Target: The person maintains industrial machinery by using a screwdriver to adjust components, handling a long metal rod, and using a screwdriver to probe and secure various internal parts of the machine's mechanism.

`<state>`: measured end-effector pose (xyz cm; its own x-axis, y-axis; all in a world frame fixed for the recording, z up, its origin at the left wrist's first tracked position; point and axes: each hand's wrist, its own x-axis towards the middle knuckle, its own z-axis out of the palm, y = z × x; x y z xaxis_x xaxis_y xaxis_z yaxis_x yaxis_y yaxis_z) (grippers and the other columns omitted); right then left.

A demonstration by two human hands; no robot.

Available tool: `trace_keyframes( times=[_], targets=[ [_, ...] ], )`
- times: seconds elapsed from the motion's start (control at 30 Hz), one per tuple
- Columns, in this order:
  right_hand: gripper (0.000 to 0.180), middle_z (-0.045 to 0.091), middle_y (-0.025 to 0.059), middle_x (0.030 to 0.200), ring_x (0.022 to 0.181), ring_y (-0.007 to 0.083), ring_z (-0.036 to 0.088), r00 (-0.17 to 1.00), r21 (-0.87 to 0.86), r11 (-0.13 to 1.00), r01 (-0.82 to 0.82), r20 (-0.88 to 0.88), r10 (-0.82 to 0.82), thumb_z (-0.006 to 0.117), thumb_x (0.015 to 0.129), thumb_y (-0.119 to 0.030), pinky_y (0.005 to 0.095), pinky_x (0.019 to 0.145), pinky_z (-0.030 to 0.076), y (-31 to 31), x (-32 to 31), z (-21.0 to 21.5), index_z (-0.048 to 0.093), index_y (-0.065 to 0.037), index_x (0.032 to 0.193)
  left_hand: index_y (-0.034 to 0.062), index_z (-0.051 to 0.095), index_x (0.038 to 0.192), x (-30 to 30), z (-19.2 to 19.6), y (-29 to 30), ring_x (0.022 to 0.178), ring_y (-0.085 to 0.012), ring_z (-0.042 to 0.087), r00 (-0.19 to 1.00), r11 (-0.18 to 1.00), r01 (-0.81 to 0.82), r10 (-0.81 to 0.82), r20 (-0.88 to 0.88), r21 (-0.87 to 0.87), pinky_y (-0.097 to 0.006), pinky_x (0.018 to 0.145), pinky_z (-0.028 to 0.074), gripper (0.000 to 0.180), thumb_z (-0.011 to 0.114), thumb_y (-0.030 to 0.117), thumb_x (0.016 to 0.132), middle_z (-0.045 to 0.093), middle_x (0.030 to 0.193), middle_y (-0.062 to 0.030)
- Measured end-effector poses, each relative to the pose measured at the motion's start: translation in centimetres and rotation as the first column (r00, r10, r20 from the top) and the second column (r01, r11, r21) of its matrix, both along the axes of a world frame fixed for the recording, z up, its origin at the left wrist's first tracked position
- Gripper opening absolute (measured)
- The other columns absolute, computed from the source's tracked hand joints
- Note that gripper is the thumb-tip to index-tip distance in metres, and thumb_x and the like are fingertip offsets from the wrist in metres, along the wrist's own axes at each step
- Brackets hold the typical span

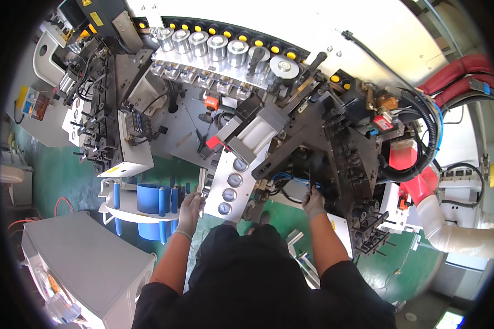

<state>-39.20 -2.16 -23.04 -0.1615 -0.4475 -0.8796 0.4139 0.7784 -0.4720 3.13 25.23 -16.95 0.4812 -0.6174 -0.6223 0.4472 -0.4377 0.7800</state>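
Note:
My left hand (190, 213), in a pale thin glove, is at the left edge of a white panel (213, 193) with a row of round gauges (229, 194). Its fingers look closed at a small metal fitting (205, 186) there; what they hold, if anything, is too small to make out. On the other side, my right hand (313, 203), gloved too, closes around the lower end of a slim dark handle (312, 178). That handle stands beside the black machine frame (343, 159), and its far end is lost against the dark parts.
A cylinder block (258, 134) sits above the gauge panel. Silver rollers (217, 48) line the back. To the left is a white shelf (129, 203) with blue rolls (149, 198), and a grey cabinet (82, 257) stands nearer. Thick red hoses (464, 74) run at right.

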Motion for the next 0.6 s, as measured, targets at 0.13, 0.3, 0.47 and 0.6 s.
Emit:
trace_keyframes(
  times=[0.13,0.3,0.47,0.6],
  targets=[
    [0.021,0.045,-0.0078,0.067,0.052,0.0085,0.043,0.982,0.051,0.983,-0.178,0.078,0.174,0.067,0.105,-0.041,0.0243,0.045,0.036,0.5,0.4,0.0,0.067,-0.021,0.099,0.0046,0.064,0.133,0.3,2.4,-2.3,0.104,-0.0194,0.069,0.964,0.995,-0.080,0.093,-0.250,0.062,-0.033,0.093,0.055,0.039,0.059,0.035,0.109,0.072,0.116,-0.0089],
    [0.029,0.054,-0.0032,0.071,0.054,0.0125,0.050,0.981,0.118,0.975,-0.191,0.051,0.186,0.070,0.103,-0.045,0.0259,0.045,0.040,2.8,2.5,1.9,0.065,-0.017,0.098,0.0040,0.063,0.133,0.3,2.7,-4.7,0.105,-0.0209,0.069,0.960,0.998,0.033,-0.015,-0.280,0.058,-0.035,0.095,0.055,0.039,0.060,0.034,0.109,0.071,0.117,-0.0100],
    [0.021,0.066,0.0031,0.088,0.069,0.0149,0.062,0.997,-0.080,0.997,0.010,0.083,-0.003,0.066,0.106,-0.028,0.0267,0.055,0.050,4.4,0.7,-0.8,0.064,-0.012,0.119,0.0026,0.061,0.135,-0.1,2.1,-7.5,0.108,-0.0217,0.068,0.943,0.993,0.108,-0.089,-0.321,0.041,-0.036,0.099,0.054,0.043,0.060,0.037,0.109,0.071,0.119,-0.0109],
    [0.027,0.073,0.0103,0.110,0.090,0.0217,0.069,0.947,-0.225,0.930,-0.290,-0.205,0.245,0.064,0.104,-0.020,0.0305,0.072,0.057,6.6,1.9,-1.5,0.063,-0.008,0.127,0.0052,0.062,0.136,0.9,1.7,-7.5,0.108,-0.0211,0.068,0.937,0.988,0.127,-0.091,-0.339,0.084,-0.036,0.099,0.054,0.044,0.063,0.038,0.107,0.072,0.117,-0.0098]
  ],
)
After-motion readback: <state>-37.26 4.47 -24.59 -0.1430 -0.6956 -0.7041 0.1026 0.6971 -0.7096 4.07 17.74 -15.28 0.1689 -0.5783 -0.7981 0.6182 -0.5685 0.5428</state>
